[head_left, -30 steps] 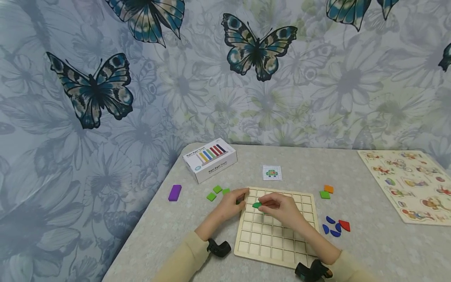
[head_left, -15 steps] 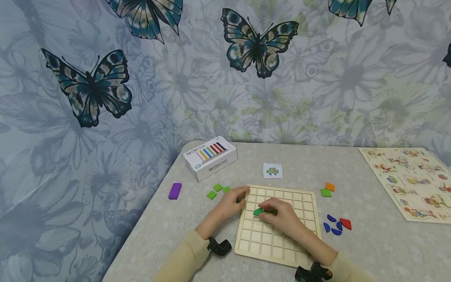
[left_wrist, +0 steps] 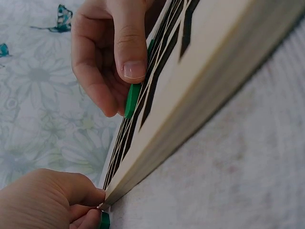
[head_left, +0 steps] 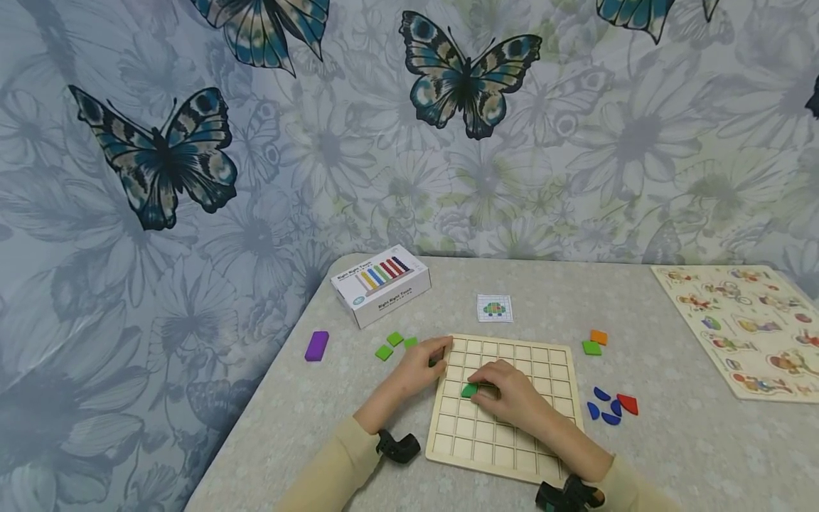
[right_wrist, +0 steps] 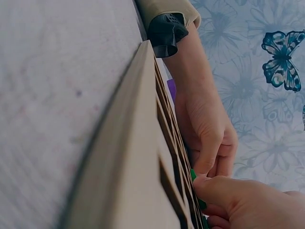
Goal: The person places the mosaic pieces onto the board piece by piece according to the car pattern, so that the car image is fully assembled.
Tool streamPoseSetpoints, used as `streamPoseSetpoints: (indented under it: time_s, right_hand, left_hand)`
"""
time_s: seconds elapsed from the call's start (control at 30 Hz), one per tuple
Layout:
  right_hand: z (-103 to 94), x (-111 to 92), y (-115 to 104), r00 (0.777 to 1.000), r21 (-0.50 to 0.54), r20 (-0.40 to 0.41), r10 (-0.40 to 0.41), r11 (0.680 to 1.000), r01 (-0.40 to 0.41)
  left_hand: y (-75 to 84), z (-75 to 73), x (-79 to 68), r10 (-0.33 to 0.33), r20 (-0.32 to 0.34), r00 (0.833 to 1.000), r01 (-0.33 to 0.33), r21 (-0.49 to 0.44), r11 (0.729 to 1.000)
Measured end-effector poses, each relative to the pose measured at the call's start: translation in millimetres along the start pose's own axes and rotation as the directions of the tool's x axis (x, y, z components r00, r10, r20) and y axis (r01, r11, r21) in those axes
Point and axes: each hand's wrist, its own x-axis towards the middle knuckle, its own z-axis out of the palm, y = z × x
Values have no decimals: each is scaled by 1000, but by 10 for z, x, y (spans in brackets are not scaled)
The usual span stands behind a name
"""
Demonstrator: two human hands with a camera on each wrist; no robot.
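A square wooden grid board lies on the table in front of me. Over its upper left part, my right hand pinches a dark green piece with a curved edge, right at the cells. In the left wrist view this green piece stands tilted against the grid, below the right thumb, and more green shows behind that thumb. My left hand grips the board's upper left edge between thumb and curled fingers. Another green piece shows at the left fingertips in the left wrist view, mostly hidden.
Light green squares and a purple block lie left, below a white box. A pattern card lies behind the board. To the right are blue half-rounds, a red piece, an orange square and a picture board.
My right hand has moved slightly toward me and down onto the grid with the green piece, which has turned in its fingers. The left hand stays at the board's edge.
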Motion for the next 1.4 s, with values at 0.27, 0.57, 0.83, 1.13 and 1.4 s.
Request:
streamPoseSetpoints:
  time_s: [0.27, 0.57, 0.83, 1.13, 1.4]
  right_hand:
    - [-9, 8, -22, 1000, -18, 22, 12, 1000, -11]
    - [-27, 0, -27, 1000, -7, 14, 13, 1000, -13]
    - [-127, 82, -111, 970, 353, 77, 231, 903, -244]
    - [-684, 85, -156, 960, 517, 67, 273, 813, -267]
    - [-1179, -298, 191, 902, 366, -20, 432, 842, -396]
  left_hand:
    - [0, -4, 0, 13, 3, 1000, -13, 0, 1000]
    - [-16, 14, 12, 15, 4, 1000, -15, 5, 1000]
    - [-25, 11, 20, 13, 3, 1000, -13, 5, 1000]
    - [-12, 32, 26, -1, 6, 1000, 1, 4, 1000]
    - [-22, 18, 19, 4, 4, 1000, -4, 14, 1000]
